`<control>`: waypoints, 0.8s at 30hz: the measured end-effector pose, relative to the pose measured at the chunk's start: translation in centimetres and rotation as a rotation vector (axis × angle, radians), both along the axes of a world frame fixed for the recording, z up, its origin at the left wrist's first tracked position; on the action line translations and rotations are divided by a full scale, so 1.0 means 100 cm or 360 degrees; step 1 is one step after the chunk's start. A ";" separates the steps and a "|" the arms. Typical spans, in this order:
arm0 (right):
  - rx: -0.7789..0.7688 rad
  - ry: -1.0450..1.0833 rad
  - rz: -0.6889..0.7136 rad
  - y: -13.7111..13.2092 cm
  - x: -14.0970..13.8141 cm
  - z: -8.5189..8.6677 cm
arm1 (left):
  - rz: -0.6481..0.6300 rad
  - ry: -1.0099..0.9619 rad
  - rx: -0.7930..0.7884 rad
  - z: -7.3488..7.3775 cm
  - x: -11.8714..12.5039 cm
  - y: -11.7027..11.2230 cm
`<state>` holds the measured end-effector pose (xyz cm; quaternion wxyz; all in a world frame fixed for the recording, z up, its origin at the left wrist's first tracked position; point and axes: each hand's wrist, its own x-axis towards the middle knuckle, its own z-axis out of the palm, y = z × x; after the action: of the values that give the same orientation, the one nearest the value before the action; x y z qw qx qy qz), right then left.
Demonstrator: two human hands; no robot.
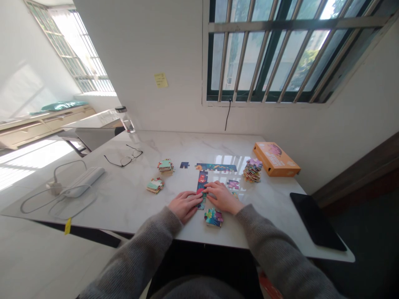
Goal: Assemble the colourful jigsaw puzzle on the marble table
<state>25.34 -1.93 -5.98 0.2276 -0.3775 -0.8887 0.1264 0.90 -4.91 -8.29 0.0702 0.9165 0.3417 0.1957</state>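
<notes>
Joined jigsaw puzzle pieces form an L on the white table: a blue horizontal strip (220, 167) and a vertical strip (202, 178) running down from its left end. My left hand (186, 204) lies over the lower left side of the vertical strip, fingers extended and fingertips on it. From the right, my right hand (223, 197) rests its outstretched fingertips on the same strip, partly covering it. A small pile of puzzle pieces (213, 217) sits just below the hands. One purple loose piece (233, 184) lies beyond my right hand, and another is partly hidden beside it.
A dark blue piece (184, 165) lies left of the L, near two piles of pieces (165, 166) (155, 185). To the right are a tall stack (252, 170), an orange box (276, 160) and a black tablet (316, 222). Glasses (126, 160), a bottle (126, 119) and a cabled power strip (85, 182) stand left.
</notes>
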 end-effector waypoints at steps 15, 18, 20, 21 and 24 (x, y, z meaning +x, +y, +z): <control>0.0028 -0.0023 0.0022 0.001 0.000 -0.002 | 0.0154 -0.0057 0.0057 0.001 0.012 -0.014; 0.0030 -0.0030 0.0022 0.001 0.000 -0.001 | 0.0183 -0.0017 0.0086 0.004 0.017 -0.016; 0.0024 -0.0028 0.0026 0.001 0.000 -0.001 | 0.0214 0.0003 0.0101 0.006 0.020 -0.017; 0.0018 -0.0025 0.0028 0.001 0.000 -0.001 | 0.0226 0.0007 0.0097 0.006 0.021 -0.018; 0.0005 -0.0015 0.0025 0.000 0.000 0.000 | 0.0250 -0.0006 0.0029 0.008 0.022 -0.019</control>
<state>25.33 -1.91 -5.99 0.2228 -0.3707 -0.8929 0.1251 3.07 -6.78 -7.48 0.0469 0.8871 0.4106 0.2055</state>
